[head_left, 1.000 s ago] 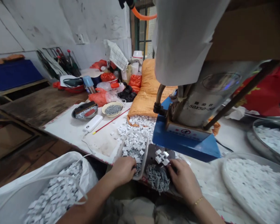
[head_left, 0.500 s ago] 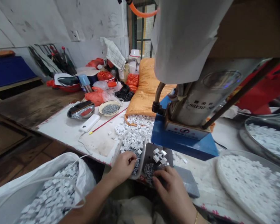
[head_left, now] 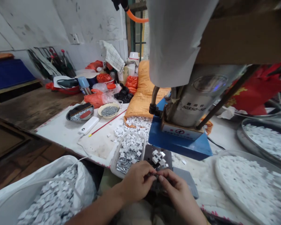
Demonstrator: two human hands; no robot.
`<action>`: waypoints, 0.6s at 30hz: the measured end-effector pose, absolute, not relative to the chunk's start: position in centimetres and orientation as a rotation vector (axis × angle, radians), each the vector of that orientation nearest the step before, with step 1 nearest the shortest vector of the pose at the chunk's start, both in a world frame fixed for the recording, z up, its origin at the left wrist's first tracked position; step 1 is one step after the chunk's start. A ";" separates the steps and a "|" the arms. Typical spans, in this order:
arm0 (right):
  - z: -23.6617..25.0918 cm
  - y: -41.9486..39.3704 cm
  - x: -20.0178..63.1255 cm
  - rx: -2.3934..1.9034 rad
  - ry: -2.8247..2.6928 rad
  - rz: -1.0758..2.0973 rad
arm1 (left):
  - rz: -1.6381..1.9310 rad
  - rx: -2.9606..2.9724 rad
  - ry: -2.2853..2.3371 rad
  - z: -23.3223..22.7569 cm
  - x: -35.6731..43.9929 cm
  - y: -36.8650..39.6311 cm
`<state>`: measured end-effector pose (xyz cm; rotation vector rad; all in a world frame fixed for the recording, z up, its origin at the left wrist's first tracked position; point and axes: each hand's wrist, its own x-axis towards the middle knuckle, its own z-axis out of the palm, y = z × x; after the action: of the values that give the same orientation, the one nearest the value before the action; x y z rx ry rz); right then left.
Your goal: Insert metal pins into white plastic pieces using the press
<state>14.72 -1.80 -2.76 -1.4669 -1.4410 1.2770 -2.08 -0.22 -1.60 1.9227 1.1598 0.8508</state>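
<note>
Two hands meet low in the middle of the frame, just in front of the dark plate [head_left: 152, 151]. The left hand [head_left: 135, 182] and the right hand [head_left: 175, 190] have fingertips pinched together over something small and dark; whether it is nails or a clip I cannot tell, the fingers hide it. Just above them a few white clips [head_left: 158, 157] sit on the plate, under the blue press [head_left: 178, 140]. Left of the plate, a clear tray [head_left: 128, 150] holds more clips and loose nails. A bag [head_left: 49, 190] of clips fills the lower left, and a round pan [head_left: 248, 184] of them the lower right.

By the look of it, this is the fitting step: small pieces being sorted or joined between the fingertips. The next move would call for a fine, steady pinch and a short reach to the plate.
</note>
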 end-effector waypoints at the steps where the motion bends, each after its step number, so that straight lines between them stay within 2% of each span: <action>1: -2.6 -1.8 14.7 -1.456 -1.418 1.312 | 0.847 1.976 1.161 -1.7 -1.9 -0.3; 9: -3.0 -1.7 14.9 -1.405 -1.337 1.390 | 0.834 2.131 1.152 -1.6 -1.5 -0.6; 13: -3.2 -1.8 15.1 -1.424 -1.337 1.361 | 0.919 1.973 1.105 -1.1 -1.3 -0.6; 18: -3.3 -1.9 15.3 -1.404 -1.345 1.344 | 0.846 1.717 1.179 -0.9 -1.1 -0.5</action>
<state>15.31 -1.90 -3.28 -1.4043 -1.3452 1.3439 -1.12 -0.52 -0.85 1.7168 1.1792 0.8457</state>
